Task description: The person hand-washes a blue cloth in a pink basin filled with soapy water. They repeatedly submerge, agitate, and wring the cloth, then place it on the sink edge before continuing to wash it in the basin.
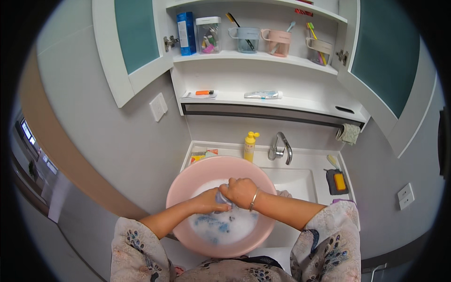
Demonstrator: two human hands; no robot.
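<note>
Pink basin [184, 184]: smooth plastic w/ slight gloss; water in it was topped w/ white foam. Cloth [221, 199] gripped between my left hand [210, 199] and right hand [240, 190]: wet bluish fabric, weave too small to tell. Bracelet [253, 199] on my right wrist: thin shiny metal. Tap [280, 147]: polished chrome-like metal. Sink [300, 181] looked glossy white, ceramic-like. Yellow bottle [250, 146]: matt plastic. Rag [348, 133] hanging at right: rough, textured cloth. My sleeves [329, 235]: soft printed fabric, matt. Shelves [263, 57]: smooth white.
</note>
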